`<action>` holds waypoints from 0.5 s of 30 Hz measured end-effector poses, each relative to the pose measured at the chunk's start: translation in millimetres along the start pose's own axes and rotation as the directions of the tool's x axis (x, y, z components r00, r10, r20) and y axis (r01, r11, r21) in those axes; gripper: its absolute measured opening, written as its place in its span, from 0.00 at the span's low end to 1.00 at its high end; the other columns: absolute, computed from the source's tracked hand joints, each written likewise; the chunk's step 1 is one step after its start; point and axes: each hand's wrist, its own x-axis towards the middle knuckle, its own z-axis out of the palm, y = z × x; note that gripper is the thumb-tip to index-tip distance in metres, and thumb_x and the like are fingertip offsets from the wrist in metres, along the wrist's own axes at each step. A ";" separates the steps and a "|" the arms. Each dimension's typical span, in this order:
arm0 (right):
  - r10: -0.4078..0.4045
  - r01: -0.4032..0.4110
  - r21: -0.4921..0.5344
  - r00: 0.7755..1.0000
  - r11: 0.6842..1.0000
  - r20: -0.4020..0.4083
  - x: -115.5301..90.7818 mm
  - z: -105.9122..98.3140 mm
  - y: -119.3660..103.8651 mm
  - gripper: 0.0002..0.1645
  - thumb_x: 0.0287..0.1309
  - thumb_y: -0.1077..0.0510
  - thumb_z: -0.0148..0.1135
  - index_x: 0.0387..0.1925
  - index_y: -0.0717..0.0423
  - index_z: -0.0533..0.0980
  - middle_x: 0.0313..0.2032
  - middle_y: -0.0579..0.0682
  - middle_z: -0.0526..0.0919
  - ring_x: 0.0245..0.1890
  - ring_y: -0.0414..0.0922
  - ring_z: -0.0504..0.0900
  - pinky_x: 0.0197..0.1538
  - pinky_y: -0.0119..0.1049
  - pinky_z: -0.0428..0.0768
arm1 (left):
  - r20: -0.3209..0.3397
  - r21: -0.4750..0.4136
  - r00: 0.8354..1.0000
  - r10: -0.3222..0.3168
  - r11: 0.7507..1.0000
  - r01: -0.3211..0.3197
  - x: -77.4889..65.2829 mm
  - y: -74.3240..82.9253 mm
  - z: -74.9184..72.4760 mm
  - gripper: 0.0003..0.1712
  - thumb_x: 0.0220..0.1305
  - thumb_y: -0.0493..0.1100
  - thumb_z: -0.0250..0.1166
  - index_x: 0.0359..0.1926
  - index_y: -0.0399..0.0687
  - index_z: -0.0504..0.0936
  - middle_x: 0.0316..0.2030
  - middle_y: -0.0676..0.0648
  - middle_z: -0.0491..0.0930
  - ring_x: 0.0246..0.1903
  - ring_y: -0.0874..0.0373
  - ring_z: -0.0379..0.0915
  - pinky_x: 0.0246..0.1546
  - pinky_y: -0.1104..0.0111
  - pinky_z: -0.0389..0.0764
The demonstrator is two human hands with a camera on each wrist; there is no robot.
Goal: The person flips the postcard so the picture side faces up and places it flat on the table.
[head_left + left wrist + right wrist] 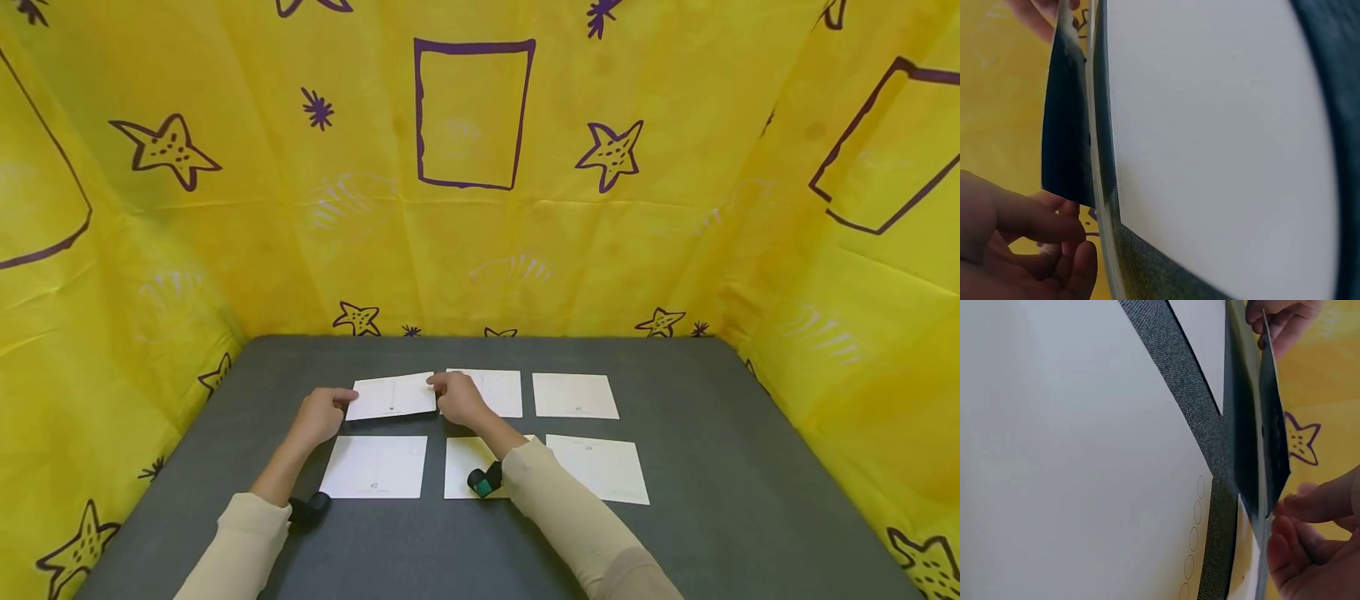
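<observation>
A white postcard (393, 396) with a thin centre line is tilted up off the dark table at the back left, a shadow under its near edge. My left hand (321, 412) pinches its left edge. At the right edge, thumb and fingers of my right hand (459, 400) hold it. The card's underside (1065, 119) looks dark blue in the left wrist view, and the same dark face (1274, 425) shows in the right wrist view. Beside it lies another white card (501, 392), partly covered by my right hand.
More white cards lie flat: one at back right (576, 396), one at front left (377, 467), one at front middle (461, 471) under my right forearm, and one at front right (600, 468). Yellow patterned cloth (480, 250) walls the grey table (465, 550) at the back and sides.
</observation>
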 end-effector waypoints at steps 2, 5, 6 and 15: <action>-0.010 0.011 0.019 1.000 1.000 -0.026 -0.3 -1.2 -0.3 0.28 0.48 0.78 0.52 0.50 0.61 0.82 0.39 0.56 0.85 0.35 0.45 0.76 0.38 0.33 0.75 | -0.021 -0.025 1.000 0.005 1.000 -0.005 0.3 -1.3 0.2 0.23 0.56 0.25 0.49 0.50 0.33 0.83 0.47 0.30 0.82 0.45 0.40 0.76 0.41 0.57 0.75; -0.015 0.018 0.054 0.998 0.998 -0.062 -1.7 -2.5 0.1 0.26 0.49 0.77 0.52 0.48 0.62 0.82 0.39 0.56 0.85 0.34 0.44 0.76 0.36 0.31 0.74 | -0.047 -0.069 0.999 0.014 0.997 -0.017 0.3 -2.7 0.5 0.19 0.59 0.26 0.53 0.49 0.33 0.83 0.45 0.31 0.83 0.41 0.43 0.77 0.41 0.57 0.78; -0.015 0.020 0.063 0.997 0.998 -0.072 -2.2 -2.8 0.7 0.25 0.49 0.77 0.52 0.48 0.62 0.83 0.39 0.56 0.86 0.34 0.44 0.77 0.35 0.31 0.74 | -0.053 -0.081 0.998 0.016 0.997 -0.021 0.4 -3.2 0.5 0.18 0.60 0.26 0.54 0.49 0.33 0.83 0.44 0.31 0.83 0.40 0.44 0.77 0.40 0.57 0.79; -0.026 0.049 0.124 0.984 0.991 -0.178 -2.4 -5.8 5.7 0.15 0.53 0.74 0.59 0.40 0.63 0.85 0.34 0.57 0.88 0.28 0.40 0.77 0.30 0.26 0.72 | -0.079 -0.129 0.995 0.065 0.989 -0.075 -2.8 -4.2 -2.3 0.15 0.64 0.29 0.57 0.49 0.33 0.83 0.46 0.31 0.83 0.40 0.45 0.78 0.39 0.60 0.80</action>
